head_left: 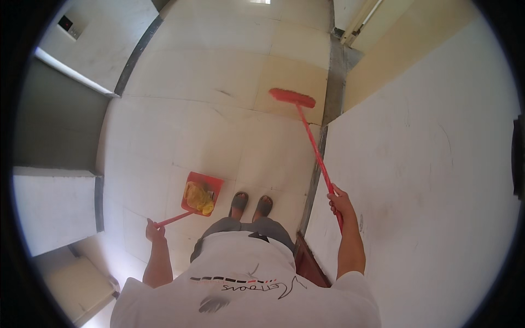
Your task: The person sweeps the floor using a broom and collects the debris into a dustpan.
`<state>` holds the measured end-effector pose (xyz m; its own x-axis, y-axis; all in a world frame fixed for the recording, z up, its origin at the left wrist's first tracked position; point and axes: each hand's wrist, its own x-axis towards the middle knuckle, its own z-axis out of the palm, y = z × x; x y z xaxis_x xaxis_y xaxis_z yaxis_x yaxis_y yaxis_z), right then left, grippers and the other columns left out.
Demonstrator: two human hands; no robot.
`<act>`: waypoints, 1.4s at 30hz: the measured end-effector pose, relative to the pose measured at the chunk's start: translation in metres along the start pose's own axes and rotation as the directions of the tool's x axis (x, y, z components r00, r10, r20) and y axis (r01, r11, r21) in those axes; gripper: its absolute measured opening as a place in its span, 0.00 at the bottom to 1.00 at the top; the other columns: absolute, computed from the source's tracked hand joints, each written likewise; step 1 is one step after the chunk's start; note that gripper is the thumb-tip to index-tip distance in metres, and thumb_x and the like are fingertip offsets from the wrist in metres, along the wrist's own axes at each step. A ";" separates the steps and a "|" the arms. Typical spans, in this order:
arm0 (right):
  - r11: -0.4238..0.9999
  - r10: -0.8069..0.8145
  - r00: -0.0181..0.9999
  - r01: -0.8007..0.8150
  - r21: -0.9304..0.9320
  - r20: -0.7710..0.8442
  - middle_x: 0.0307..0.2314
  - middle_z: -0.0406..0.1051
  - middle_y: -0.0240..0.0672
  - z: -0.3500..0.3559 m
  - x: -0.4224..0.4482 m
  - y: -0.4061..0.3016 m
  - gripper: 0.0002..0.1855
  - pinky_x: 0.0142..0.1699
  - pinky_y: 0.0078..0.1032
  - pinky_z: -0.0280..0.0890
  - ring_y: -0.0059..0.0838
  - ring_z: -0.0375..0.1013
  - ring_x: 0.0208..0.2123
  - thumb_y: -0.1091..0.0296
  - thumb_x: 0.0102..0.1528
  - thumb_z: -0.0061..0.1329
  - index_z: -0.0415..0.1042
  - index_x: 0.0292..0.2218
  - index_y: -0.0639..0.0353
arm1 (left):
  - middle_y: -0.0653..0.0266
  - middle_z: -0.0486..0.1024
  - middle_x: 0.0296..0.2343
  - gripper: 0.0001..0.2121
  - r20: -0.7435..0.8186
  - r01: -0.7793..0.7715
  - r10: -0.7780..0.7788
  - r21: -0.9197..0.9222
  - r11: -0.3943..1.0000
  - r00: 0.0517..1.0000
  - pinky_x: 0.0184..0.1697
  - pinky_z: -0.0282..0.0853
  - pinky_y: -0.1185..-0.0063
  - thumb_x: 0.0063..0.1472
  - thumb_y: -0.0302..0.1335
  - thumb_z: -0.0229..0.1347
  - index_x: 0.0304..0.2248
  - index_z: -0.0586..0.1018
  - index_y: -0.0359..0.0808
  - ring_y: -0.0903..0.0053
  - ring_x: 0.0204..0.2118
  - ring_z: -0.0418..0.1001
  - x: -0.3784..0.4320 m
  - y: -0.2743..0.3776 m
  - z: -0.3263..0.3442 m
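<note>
My right hand [341, 201] is closed around the upper part of a long red broom handle [316, 151]. At its far end the red broom head [292, 97] lies across a tan floor tile, bristles facing away from me. My left hand [155, 231] grips the end of a short red handle [177, 218]. That handle joins a red dustpan [211, 181], which is left of my feet at floor level; whether it touches the floor I cannot tell. A crumpled yellow bag or cloth [198, 197] lies in the pan, with a small dark-and-white scrap beside it.
Pale tiles cover the floor [205, 131] of this passage. A white wall [410, 172] with a dark skirting runs close on my right, a doorway frame [357, 24] beyond it. Wall sections and a dark opening [57, 119] stand on the left. My sandalled feet [251, 205] are together.
</note>
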<state>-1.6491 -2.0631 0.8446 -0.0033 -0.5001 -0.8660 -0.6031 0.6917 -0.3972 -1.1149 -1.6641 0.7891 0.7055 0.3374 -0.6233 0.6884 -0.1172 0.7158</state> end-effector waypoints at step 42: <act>0.989 -0.037 0.981 0.063 -0.131 0.191 0.10 0.56 0.28 0.136 0.045 0.005 0.34 0.11 0.21 0.54 0.20 0.56 0.07 0.74 0.49 0.42 0.47 0.56 0.52 | 0.63 0.67 0.25 0.14 -0.326 0.013 -0.151 -0.390 0.921 0.933 0.21 0.65 0.84 0.51 0.36 0.56 0.31 0.70 0.33 0.77 0.25 0.66 0.078 -0.173 -0.046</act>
<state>-1.5434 -2.0111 0.7623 0.1714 -0.4171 -0.8926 -0.7017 0.5843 -0.4078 -1.1865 -1.5746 0.6305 0.4993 0.6373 -0.5870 0.5770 0.2608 0.7740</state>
